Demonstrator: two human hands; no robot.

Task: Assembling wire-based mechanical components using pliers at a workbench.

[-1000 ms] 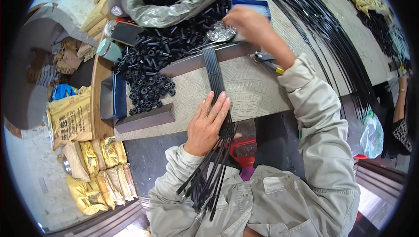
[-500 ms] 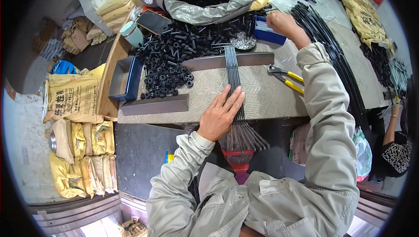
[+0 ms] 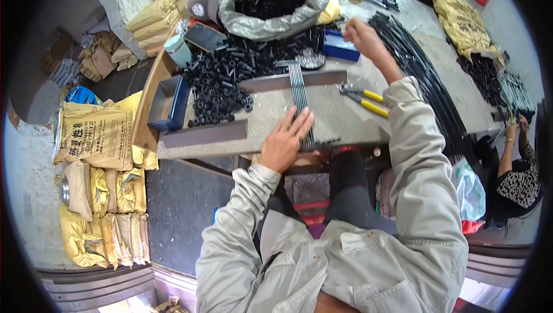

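Note:
My left hand (image 3: pixel 290 139) lies flat, fingers spread, over a row of thin dark metal rods (image 3: pixel 298 85) at the table's front edge. The rods rest across a long angled metal bar (image 3: pixel 322 79), side by side. Near their far ends sits a pile of small shiny metal pieces (image 3: pixel 311 59) in a shallow dish. My right hand (image 3: pixel 364 38) is raised beside a small blue box (image 3: pixel 341 52) holding pale pieces. Its fingers are curled together; whatever they hold is too small to make out.
Yellow-handled pliers (image 3: pixel 366 100) lie right of the rods. Black plastic parts (image 3: pixel 222 77) are heaped at left, beside an empty-looking blue bin (image 3: pixel 168 103). A grey sack (image 3: pixel 276 24) stands behind. Long black rods (image 3: pixel 417 71) line the right side. Another person (image 3: pixel 518 177) works at far right.
My right hand has lifted slightly away from the blue box. The rods' near ends, fanned out below the table edge before, now show much less. The whole view has shifted a little.

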